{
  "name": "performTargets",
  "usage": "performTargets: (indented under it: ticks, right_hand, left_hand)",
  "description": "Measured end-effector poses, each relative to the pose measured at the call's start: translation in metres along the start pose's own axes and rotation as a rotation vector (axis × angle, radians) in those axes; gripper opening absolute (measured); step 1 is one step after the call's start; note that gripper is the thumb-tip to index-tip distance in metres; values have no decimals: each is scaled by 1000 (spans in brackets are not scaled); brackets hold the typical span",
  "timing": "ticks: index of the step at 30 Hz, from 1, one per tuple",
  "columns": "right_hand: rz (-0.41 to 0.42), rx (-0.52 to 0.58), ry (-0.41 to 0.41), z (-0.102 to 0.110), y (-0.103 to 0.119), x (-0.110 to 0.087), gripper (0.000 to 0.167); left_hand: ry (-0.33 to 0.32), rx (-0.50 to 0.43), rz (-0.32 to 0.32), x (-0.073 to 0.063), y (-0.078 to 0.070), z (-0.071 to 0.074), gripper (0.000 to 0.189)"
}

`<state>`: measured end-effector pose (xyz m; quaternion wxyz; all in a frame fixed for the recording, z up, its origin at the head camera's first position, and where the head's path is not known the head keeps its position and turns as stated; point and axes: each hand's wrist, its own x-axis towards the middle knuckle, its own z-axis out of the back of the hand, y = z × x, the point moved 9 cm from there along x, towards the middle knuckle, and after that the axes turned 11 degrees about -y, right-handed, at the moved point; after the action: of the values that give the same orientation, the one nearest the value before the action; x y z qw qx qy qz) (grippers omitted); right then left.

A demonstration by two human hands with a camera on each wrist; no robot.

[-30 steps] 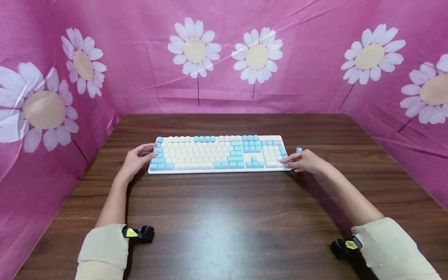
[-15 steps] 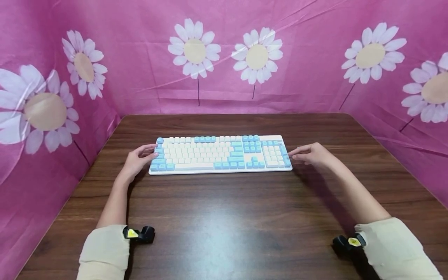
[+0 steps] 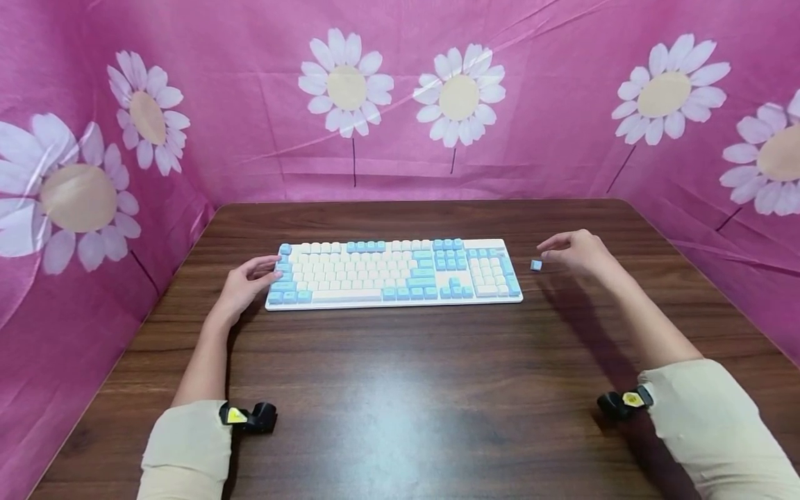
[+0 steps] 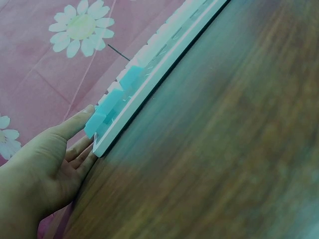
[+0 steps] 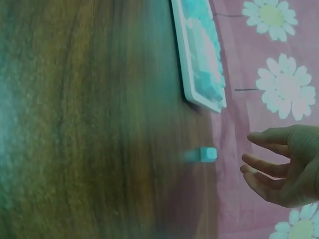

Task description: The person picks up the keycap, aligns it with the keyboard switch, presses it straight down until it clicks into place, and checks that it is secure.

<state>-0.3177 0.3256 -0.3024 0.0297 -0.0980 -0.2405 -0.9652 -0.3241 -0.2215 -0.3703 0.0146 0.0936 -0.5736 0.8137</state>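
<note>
A white and light-blue keyboard (image 3: 353, 294) lies flat on the table, its long side across the middle of the head view. My left hand (image 3: 244, 286) holds its left end; in the left wrist view the thumb (image 4: 82, 119) lies on the blue keys and the other fingers are at the side edge, partly hidden. A small light-blue keycap (image 3: 536, 265) sits loose on the table, just right of the keyboard. Above and beyond it is my right hand (image 3: 581, 251), its fingers relaxed and apart from the keycap (image 5: 208, 154) in the right wrist view.
The brown wooden table (image 3: 387, 389) extends around the keyboard. Behind and beside it hangs a pink cloth (image 3: 400, 167) printed with white daisies. A black wrist camera (image 3: 253, 417) is strapped to the left sleeve and another camera (image 3: 619, 404) to the right sleeve.
My right hand has left the keyboard's right corner and moved up and right, past the loose keycap, which now shows fully. The left hand and keyboard stay in place.
</note>
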Motion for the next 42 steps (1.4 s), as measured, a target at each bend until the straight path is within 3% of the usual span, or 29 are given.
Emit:
performTargets:
  ticks: [4,12,23,34,37,42]
  right_hand:
    - [2,3,-12,-4,-7,5,28]
    - [31,-13,-21,-15,-20,12,28]
    - [22,15,-10,-30,-36,11,30]
    - [49,-2,-15,-36,-35,12,25]
    - [57,-13,-14,-37,-34,13,24]
    - [68,-29,-7,-39,-33,13,23]
  left_hand:
    - [1,-9,-5,-1,-4,-1,47]
    - [-3,17,-6,6,11,0,50]
    - [3,-1,-7,8,13,-1,49]
    - [-3,2,-9,7,12,-1,48]
    - [1,2,-2,5,8,0,48]
    - [11,3,0,-4,-9,-1,47]
